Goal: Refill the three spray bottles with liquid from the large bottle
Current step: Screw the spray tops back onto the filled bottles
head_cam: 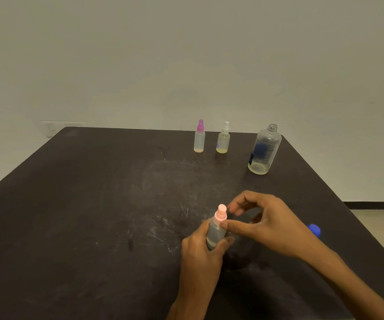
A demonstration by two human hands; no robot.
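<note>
A: Pink-capped spray bottle (216, 227), near desk (94, 204) edge?
B: Upright, nozzle up, slightly tilted. Left hand (200, 248) fingers wrap its body; right hand (262, 225) thumb touches cap, fingers curled apart.

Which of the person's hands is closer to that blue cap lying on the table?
Right. The right hand is just left of the blue cap; the left hand, holding the pink-topped bottle, lies farther left.

Left hand (201, 247) gripping, right hand (261, 224) loosely curled.
</note>
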